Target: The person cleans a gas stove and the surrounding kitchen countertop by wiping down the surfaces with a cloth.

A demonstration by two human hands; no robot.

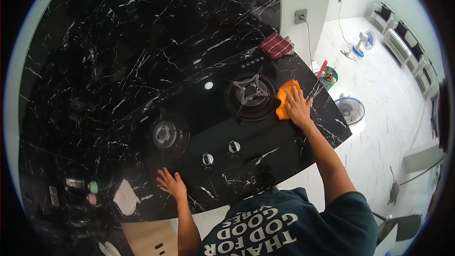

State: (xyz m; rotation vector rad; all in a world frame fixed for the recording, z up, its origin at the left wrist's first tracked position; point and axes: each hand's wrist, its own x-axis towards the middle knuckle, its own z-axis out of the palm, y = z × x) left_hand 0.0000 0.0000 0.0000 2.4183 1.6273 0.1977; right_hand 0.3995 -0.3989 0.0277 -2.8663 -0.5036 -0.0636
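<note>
Black marbled stone with white veins covers the table (329, 109) and the wall behind it, and a pale floor (308, 178) stretches off toward 3 o'clock. With a clock face laid over the head view, a dark glass hob (204, 123) fills the middle. Its right burner (251, 92) sits at about 1 o'clock with a metal pan support on it, its left burner (165, 134) at 8, and two knobs (234, 147) near 6 and 7.

At 3 o'clock the person's right grip (297, 109) (a bare hand, like the other) lies palm down on an orange cloth (283, 111), fingers extended rather than clenched, pressing the cloth flat just beside the right burner. At 7 the left grip (172, 185) is released and spread, palm down near the front edge; whether it touches the stone cannot be told.

A pale cloth (126, 197) lies beyond the left grip, between 7 and 8, and a folded red checked cloth (276, 46) rests at 1, near the table's far corner. Past the right edge, a green bin (329, 76) stands between 2 and 3, with a white-and-blue fan (365, 41) at 2.
</note>
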